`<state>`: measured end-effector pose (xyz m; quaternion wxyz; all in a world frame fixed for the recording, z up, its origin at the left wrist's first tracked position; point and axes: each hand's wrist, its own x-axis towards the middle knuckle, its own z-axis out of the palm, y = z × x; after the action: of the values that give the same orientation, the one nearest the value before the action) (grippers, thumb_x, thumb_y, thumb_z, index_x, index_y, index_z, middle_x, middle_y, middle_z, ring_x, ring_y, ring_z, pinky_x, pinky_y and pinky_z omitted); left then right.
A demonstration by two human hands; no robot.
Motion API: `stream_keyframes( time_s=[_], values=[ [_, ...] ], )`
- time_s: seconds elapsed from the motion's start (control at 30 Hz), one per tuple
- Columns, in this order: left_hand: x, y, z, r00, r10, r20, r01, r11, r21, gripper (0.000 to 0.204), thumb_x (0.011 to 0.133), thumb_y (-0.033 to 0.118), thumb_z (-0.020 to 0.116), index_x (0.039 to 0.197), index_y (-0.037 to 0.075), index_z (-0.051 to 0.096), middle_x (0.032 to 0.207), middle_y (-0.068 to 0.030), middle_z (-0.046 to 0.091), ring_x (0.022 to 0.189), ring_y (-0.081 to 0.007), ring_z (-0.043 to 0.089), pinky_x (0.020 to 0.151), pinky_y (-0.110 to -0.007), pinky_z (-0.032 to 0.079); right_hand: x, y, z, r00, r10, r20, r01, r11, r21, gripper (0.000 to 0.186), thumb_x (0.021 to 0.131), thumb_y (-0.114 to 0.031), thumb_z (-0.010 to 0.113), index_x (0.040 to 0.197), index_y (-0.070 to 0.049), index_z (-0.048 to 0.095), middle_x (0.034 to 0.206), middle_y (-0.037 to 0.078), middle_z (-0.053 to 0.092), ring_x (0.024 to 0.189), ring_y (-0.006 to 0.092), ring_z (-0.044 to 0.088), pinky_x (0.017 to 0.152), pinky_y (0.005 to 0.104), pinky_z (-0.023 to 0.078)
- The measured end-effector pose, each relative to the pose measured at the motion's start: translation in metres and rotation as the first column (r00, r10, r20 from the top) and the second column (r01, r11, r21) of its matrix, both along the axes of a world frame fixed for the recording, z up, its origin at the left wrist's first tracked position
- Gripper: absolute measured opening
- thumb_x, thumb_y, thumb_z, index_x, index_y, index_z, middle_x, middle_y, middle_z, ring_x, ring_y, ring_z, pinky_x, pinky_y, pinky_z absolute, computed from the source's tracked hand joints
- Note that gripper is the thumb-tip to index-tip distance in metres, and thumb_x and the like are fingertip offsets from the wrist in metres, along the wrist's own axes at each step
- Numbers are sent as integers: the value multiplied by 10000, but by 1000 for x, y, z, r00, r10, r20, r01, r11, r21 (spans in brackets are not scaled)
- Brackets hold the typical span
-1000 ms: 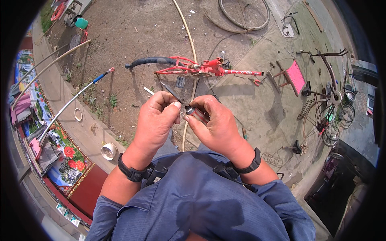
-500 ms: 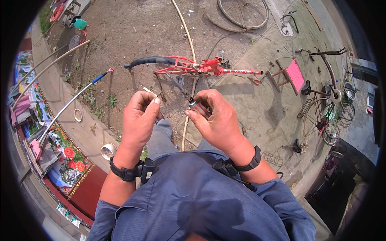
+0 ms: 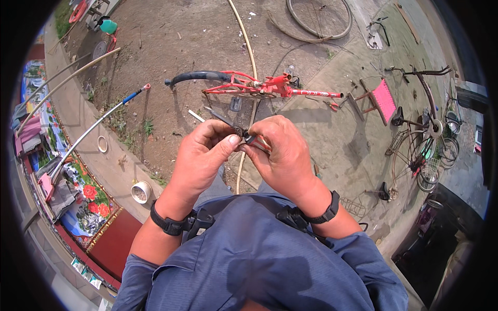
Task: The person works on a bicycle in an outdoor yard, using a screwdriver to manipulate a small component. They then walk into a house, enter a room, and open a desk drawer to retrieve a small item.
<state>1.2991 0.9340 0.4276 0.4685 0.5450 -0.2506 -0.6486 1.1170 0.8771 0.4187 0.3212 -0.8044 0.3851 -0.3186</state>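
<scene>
My left hand [image 3: 205, 155] is closed, thumb against forefinger. A thin white stick [image 3: 196, 115] pokes out beyond its knuckles. My right hand [image 3: 282, 155] is closed round a small silver and red tube [image 3: 264, 145], mostly covered by the fingers. The two hands meet in front of my body, the left fingertips at the dark end of the tube. What exactly the fingertips pinch there is too small to make out. Just past the left fingers shows a dark thin bar [image 3: 219, 115]; I cannot tell if it is held. Beyond lies a red bicycle frame [image 3: 280, 87] with a black mudguard [image 3: 199, 76].
A pale hose [image 3: 248, 41] runs along the dirt ground past the frame. To the right are a pink-seated stool [image 3: 383, 101] and a rusty bicycle [image 3: 410, 140]. Leftward, a blue-gripped pole [image 3: 98, 122] leans across a flowered cover [image 3: 85, 202], near a white pot [image 3: 140, 192].
My left hand has moved right, up to the tube in my right hand; the gap between them has closed. The surroundings have shifted slightly in the picture.
</scene>
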Motion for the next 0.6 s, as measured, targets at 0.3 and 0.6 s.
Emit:
stream_keyframes(
  time_s=[0.3, 0.6],
  values=[
    [-1, 4, -2, 997, 35, 71, -35, 999, -3, 166, 981, 129, 656, 1083, 0, 630, 944, -38, 684, 834, -80, 628, 702, -229, 502, 1, 4, 4, 1000, -3, 1, 3, 998, 64, 413, 720, -72, 845, 1047, -96, 595, 912, 88, 618, 811, 292, 621, 671, 389, 504],
    [-6, 3, 0, 994, 80, 70, -84, 995, 57, 140, 978, 107, 623, 1059, -7, 633, 910, -43, 674, 793, -77, 620, 654, -216, 486, 0, 8, 6, 999, -33, 13, 29, 972, 234, 375, 776, -69, 820, 1065, -75, 582, 912, 104, 590, 769, 256, 610, 655, 364, 497]
  ],
)
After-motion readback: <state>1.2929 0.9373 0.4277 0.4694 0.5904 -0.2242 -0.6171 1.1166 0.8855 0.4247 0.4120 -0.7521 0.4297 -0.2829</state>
